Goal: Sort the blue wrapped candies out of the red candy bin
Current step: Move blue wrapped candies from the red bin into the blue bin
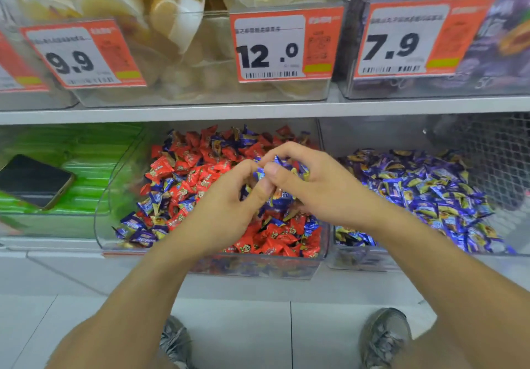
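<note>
Meeting over the red candy bin (111,196), both hands work mid-pile. Right hand (312,185) has fingers curled round a bunch of blue wrapped candies (282,196); left hand (229,205) pinches one against them with thumb and forefinger. More blue ones mixed among red candies (272,239), near-left and far. All-blue bin (358,259) right; phone (34,180) on green packs (86,167) left.

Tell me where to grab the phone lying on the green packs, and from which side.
Grip the phone by its two long edges, coming from above. It lies flat, screen up, on the green packs, so only the thin edges give fingers purchase.
</note>
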Demonstrator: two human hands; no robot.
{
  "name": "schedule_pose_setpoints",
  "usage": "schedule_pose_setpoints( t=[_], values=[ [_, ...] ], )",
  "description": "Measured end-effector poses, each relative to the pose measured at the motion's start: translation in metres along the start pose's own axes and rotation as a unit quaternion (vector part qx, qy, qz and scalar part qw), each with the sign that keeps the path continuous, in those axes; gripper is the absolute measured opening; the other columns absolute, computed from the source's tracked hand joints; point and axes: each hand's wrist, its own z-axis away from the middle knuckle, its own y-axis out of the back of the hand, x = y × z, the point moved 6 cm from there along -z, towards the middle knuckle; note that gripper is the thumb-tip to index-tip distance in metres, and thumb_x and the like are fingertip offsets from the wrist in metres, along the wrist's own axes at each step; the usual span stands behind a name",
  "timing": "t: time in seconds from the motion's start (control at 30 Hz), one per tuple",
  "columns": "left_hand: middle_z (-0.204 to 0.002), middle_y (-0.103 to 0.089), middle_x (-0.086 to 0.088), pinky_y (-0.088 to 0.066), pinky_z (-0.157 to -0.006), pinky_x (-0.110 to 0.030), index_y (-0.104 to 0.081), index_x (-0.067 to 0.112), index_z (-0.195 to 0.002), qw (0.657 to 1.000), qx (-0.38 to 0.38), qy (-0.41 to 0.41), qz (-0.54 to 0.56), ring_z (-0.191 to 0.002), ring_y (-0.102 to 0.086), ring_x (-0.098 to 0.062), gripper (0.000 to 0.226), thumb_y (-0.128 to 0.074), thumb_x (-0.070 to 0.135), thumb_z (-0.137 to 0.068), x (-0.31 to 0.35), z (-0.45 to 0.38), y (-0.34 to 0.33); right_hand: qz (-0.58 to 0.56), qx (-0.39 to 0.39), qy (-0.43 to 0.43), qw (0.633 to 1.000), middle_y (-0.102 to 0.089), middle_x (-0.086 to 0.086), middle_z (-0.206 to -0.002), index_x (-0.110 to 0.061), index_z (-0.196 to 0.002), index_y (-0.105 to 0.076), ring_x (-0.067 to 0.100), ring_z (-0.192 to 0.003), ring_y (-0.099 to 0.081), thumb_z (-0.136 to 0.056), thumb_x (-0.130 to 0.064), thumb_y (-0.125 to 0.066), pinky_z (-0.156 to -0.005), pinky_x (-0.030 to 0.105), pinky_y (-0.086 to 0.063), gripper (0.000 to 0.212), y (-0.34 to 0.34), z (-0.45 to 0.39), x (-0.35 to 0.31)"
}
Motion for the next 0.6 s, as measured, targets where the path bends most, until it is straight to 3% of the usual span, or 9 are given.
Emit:
schedule_pose_setpoints(
  t=[0.03,0.1,0.23,0.3,0.4,0.47,0.53,0.6],
  values=[
    [-0.064,-0.05,0.015,-0.033,-0.05,-0.015,-0.056,0.014,-0.1,1.0,0.004,-0.013,-0.005,-0.048,-0.041,0.0,0.035,-0.045,0.046,-0.091,0.006,-0.004,-0.006,0.017,0.026,0.017,0.999,-0.059,-0.013,-0.077,-0.023,-0.1,-0.065,0.002,-0.051,-0.049,-0.098,-0.032,-0.058,-0.054,0.011,-0.037,0.011,0.009,0.003,-0.003],
    [-0.072,-0.054,0.01,-0.034,-0.055,-0.018,-0.06,0.019,-0.1,0.999,0.029,-0.029,0.017,-0.053,-0.042,-0.002,0.027,-0.048,0.042,-0.093,0.017,-0.012,-0.014,0.008,0.08,0.018,0.997,-0.057,-0.018,-0.072,-0.02,-0.094,-0.065,0.001,-0.051,-0.048,-0.098,-0.026,-0.06,-0.049,0.009,-0.035,0.008,0.034,0.009,-0.004],
    [-0.06,-0.054,0.018,-0.034,-0.056,-0.021,-0.064,0.019,-0.09,0.995,0.087,-0.039,0.039,-0.05,-0.041,-0.002,0.016,-0.057,0.032,-0.096,0.036,-0.034,-0.035,-0.054,0.186,-0.094,0.977,-0.055,0.001,-0.076,-0.019,-0.094,-0.067,0.015,-0.05,-0.038,-0.097,-0.032,-0.059,-0.045,0.023,-0.034,0.015,0.096,0.033,0.014],
    [-0.074,-0.062,0.015,-0.046,-0.061,-0.025,-0.065,0.025,-0.094,0.997,0.057,-0.054,0.002,-0.059,-0.055,-0.006,0.006,-0.066,0.028,-0.09,0.044,-0.049,-0.051,0.0,0.208,-0.151,0.966,-0.056,0.006,-0.077,-0.02,-0.096,-0.067,0.015,-0.051,-0.045,-0.097,-0.042,-0.054,-0.05,0.025,-0.037,0.025,0.12,0.045,0.032],
    [-0.099,-0.066,0.005,-0.057,-0.077,-0.042,-0.065,0.031,-0.103,0.998,-0.025,-0.05,-0.033,-0.071,-0.063,-0.024,0.031,-0.075,0.024,-0.075,0.053,-0.072,-0.081,0.103,0.201,-0.187,0.956,-0.064,0.0,-0.08,-0.027,-0.092,-0.068,0.015,-0.067,-0.057,-0.099,-0.057,-0.04,-0.067,0.032,-0.044,0.042,0.14,0.056,0.05],
    [-0.119,-0.061,0.002,-0.054,-0.089,-0.035,-0.062,0.03,-0.119,0.989,-0.089,-0.081,-0.088,-0.095,-0.063,-0.017,0.052,-0.082,0.027,-0.071,0.062,-0.079,-0.101,0.123,0.203,-0.194,0.952,-0.068,0.001,-0.09,-0.028,-0.095,-0.068,0.021,-0.081,-0.061,-0.098,-0.062,-0.034,-0.076,0.038,-0.048,0.048,0.149,0.061,0.056],
    [-0.147,-0.038,0.0,-0.035,-0.108,-0.027,-0.047,0.033,-0.139,0.958,-0.162,-0.114,-0.208,-0.131,-0.04,-0.01,0.079,-0.083,0.042,-0.069,0.063,-0.079,-0.117,0.128,0.201,-0.195,0.951,-0.068,-0.001,-0.107,-0.031,-0.104,-0.069,0.022,-0.101,-0.062,-0.096,-0.068,-0.029,-0.092,0.043,-0.048,0.055,0.152,0.065,0.058],
    [-0.157,-0.023,0.005,-0.022,-0.116,-0.042,-0.039,0.039,-0.143,0.931,-0.153,-0.133,-0.303,-0.143,-0.019,-0.016,0.08,-0.073,0.058,-0.073,0.059,-0.075,-0.115,0.147,0.174,-0.2,0.953,-0.064,-0.004,-0.114,-0.036,-0.114,-0.068,0.024,-0.121,-0.052,-0.095,-0.071,-0.02,-0.108,0.05,-0.037,0.063,0.151,0.066,0.058]
  ],
)
